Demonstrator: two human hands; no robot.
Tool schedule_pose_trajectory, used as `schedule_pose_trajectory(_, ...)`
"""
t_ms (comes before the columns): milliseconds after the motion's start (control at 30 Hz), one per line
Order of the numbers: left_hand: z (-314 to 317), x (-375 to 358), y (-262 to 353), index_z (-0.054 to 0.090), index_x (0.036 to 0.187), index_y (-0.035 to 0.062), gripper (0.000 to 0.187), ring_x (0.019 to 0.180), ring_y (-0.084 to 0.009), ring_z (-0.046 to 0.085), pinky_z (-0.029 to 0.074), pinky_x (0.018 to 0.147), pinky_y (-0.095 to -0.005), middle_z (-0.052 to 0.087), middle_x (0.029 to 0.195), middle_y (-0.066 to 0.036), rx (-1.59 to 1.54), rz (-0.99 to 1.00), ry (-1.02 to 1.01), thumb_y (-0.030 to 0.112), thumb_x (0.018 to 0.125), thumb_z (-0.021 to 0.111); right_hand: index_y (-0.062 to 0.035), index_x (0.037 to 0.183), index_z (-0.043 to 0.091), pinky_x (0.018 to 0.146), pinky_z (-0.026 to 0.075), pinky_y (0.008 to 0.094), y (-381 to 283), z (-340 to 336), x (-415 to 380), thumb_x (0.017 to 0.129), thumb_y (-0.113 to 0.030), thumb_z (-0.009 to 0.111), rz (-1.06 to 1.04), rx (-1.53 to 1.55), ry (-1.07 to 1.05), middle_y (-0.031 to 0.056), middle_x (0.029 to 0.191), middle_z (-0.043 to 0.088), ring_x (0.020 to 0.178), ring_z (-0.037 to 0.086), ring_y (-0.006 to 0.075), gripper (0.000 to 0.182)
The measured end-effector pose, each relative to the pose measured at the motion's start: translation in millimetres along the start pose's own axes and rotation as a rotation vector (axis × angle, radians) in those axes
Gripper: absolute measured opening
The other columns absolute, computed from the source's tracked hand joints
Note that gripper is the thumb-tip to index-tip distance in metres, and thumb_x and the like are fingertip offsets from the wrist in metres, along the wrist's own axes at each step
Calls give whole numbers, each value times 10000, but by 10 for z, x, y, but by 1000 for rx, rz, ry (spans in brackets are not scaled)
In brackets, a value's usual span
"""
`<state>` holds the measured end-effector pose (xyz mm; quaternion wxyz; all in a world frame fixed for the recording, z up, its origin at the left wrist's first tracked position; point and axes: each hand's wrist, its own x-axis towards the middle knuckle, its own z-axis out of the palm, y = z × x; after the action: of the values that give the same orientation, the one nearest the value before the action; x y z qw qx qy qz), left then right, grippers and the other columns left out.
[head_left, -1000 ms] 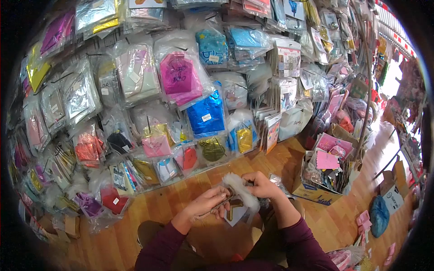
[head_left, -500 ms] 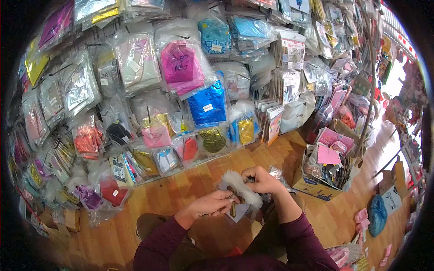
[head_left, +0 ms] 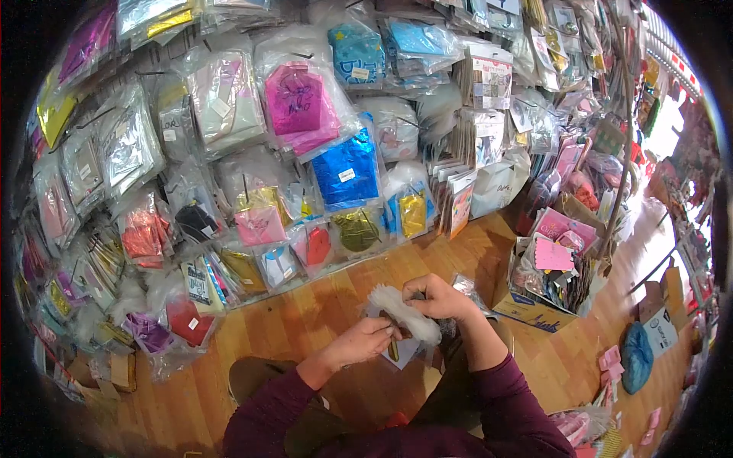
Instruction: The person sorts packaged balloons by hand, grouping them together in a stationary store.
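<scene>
**Both hands close on the white fluffy piece, low over the wooden floor**

The left hand (head_left: 366,340) is now curled, with the fingertips closed on the near end of the white fluffy piece (head_left: 405,313) and on the dark and gold part under it. One second ago this hand was flatter and more open, a little lower and more to the left; it has come in toward the middle. The right hand (head_left: 439,298) has kept its place at the far right end of the fluffy piece and is clenched on it, with the thumb on top. So both grips are closed on the same thing, and the fluffy piece has almost not moved between them.

The fluffy piece is held in the air, just in front of the person's knees, above a pale card (head_left: 402,353) that shows under it. I cannot tell if the card is joined to it or only lies below. My judgement is that the hands are fitting or fastening a small part, because the fingers work close together.

Around them, the wooden floor (head_left: 305,320) carries many foil and plastic packets along the far wall. A cardboard box (head_left: 534,309) full of pink cards stands to the right, near the right hand. A blue bag (head_left: 634,359) lies farther to the right.
</scene>
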<state>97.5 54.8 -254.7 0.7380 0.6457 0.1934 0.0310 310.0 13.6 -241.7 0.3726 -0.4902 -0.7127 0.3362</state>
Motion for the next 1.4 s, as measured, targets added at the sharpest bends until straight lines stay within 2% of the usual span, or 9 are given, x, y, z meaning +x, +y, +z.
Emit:
schedule_pose_trajectory(567, -18, -9, 35, 516, 935, 3, 253, 406, -48, 315, 257, 362, -193, 343, 546, 30, -74, -51, 67, 182, 945, 337, 42, 743, 557, 567, 408, 341, 61, 72, 32, 745, -96, 617, 9, -105, 49, 177, 651, 532, 576, 498, 244, 151)
schedule_pose_trajectory(633, -24, -21, 67, 512, 856, 18, 263, 404, -59, 356, 275, 360, -197, 378, 547, 16, -114, -62, 49, 199, 943, 342, 45, 742, 558, 572, 414, 339, 31, 88, 51, 748, -95, 612, -25, -104, 66, 171, 652, 540, 584, 512, 245, 150)
schedule_pose_trajectory(767, -12, 7, 30, 505, 942, 5, 260, 400, -59, 385, 279, 340, -195, 423, 574, 4, -124, -77, 51, 186, 938, 318, 47, 732, 557, 571, 414, 330, -28, 121, 66, 749, -92, 611, -12, -56, 90, 153, 640, 540, 581, 511, 231, 150)
schedule_pose_trajectory(833, 1, 16, 34, 446, 689, 56, 304, 417, -76, 416, 308, 355, -205, 461, 574, -22, -189, -110, 82, 211, 935, 358, 47, 715, 549, 565, 410, 323, -24, 130, 69, 740, -77, 618, 43, -33, 93, 138, 630, 535, 576, 503, 210, 144)
schedule_pose_trajectory(933, -17, 24, 10, 472, 732, 38, 277, 419, -79, 417, 303, 347, -207, 478, 591, -30, -183, -108, 80, 200, 929, 363, 38, 712, 529, 564, 390, 283, -15, 146, 79, 732, 4, 588, 35, -66, 71, 93, 643, 505, 601, 473, 149, 71)
schedule_pose_trajectory(1067, -29, 66, -89, 502, 809, 17, 248, 425, -74, 423, 298, 341, -204, 510, 621, -40, -247, -143, 125, 190, 923, 365, 39, 704, 525, 564, 392, 281, -13, 164, 88, 728, 8, 593, 84, -70, 47, 88, 651, 508, 608, 477, 145, 79)
schedule_pose_trajectory(1133, -38, 72, -112, 512, 946, -1, 251, 407, -66, 401, 298, 342, -198, 523, 637, -51, -240, -141, 126, 181, 931, 340, 40, 702, 523, 567, 392, 281, -54, 178, 96, 725, 13, 594, 59, -63, 80, 85, 656, 510, 615, 479, 142, 79)
schedule_pose_trajectory(1267, -36, 73, -90, 531, 960, 7, 260, 397, -59, 376, 235, 346, -191, 534, 646, -50, -215, -175, 151, 210, 924, 371, 43, 702, 520, 565, 387, 280, -36, 204, 101, 717, 19, 597, 79, -103, 89, 82, 655, 506, 617, 476, 144, 82)
schedule_pose_trajectory(1400, -10, 84, -116, 543, 891, 17, 226, 376, -48, 320, 199, 343, -197, 461, 579, 4, -263, -124, 215, 191, 912, 401, 56, 682, 505, 554, 382, 286, -39, 209, 108, 731, -13, 600, 125, -119, 128, 88, 642, 490, 608, 451, 126, 128)
